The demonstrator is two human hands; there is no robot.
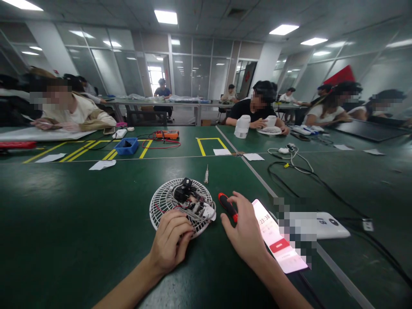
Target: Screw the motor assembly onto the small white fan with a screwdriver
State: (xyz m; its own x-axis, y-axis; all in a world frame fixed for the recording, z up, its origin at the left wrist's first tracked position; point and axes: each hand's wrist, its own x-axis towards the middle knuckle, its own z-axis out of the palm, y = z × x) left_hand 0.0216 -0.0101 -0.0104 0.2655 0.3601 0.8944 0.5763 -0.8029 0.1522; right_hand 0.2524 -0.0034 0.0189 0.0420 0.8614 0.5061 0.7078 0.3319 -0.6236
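Observation:
A round white fan grille (160, 198) lies on the green table in front of me. On it sits a black motor part (185, 189) with a tangle of wires and a small white piece (208, 211). My left hand (172, 240) is closed at the grille's near rim, fingers curled and thumb against them; the fingertips are partly hidden. To the right, my right hand (243, 227) hovers with thumb and fingers apart. Between and beneath its fingers lies a red and black screwdriver (228, 206), its front end hidden by the hand. Beyond the grille rests a small clear-handled screwdriver (206, 175).
A lit phone (273, 240) lies beside my right forearm, near a white device (331, 225). Black cables (322, 189) cross the right side. Farther back are a blue bin (126, 146), an orange multimeter (167, 134) and a co-worker (254, 107) handling white fan parts.

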